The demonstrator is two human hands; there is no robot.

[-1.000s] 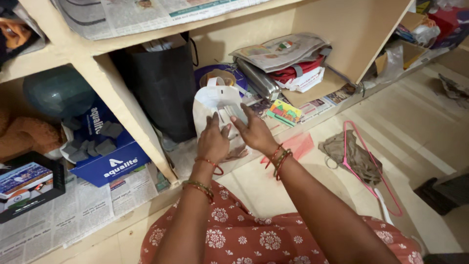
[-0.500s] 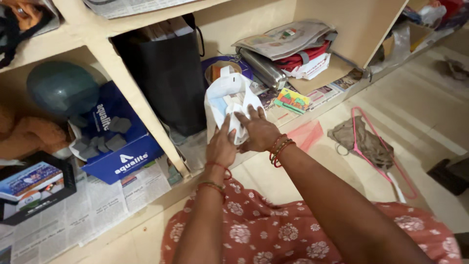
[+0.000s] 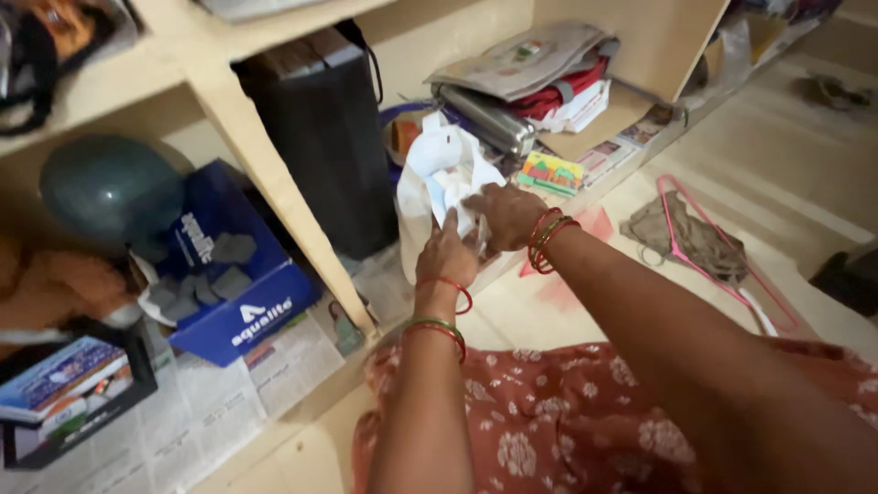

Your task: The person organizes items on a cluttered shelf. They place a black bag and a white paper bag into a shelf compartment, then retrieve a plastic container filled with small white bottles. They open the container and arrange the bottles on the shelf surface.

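Two hands work at one white plastic bag (image 3: 437,174) in front of a low wooden shelf unit (image 3: 265,128). The shelf floor is lined with newspaper (image 3: 229,393). The left bay holds a blue cardboard box (image 3: 233,274), a dark green ball (image 3: 110,187) behind it, and a black tray (image 3: 73,402) with a small printed carton. A black bag (image 3: 320,137) stands upright in the middle bay, just right of the slanted divider. Further right are a metal flask (image 3: 485,119) on its side, folded cloth and papers above it, and a small colourful booklet (image 3: 551,172) on the shelf edge. The floor is pale and smooth; a pink wire hanger (image 3: 722,265) with a drab cloth across it lies well apart to the right.

The bag stands at the shelf edge, between the black bag and the flask. The left hand (image 3: 446,259) reaches up from below, its fingers pinching the bag's lower part. The right hand (image 3: 506,215) comes across from the right, its fingers closed on the bag's front fold. Bangles (image 3: 546,241) circle both wrists. A red floral garment (image 3: 567,421) covers the lap below.
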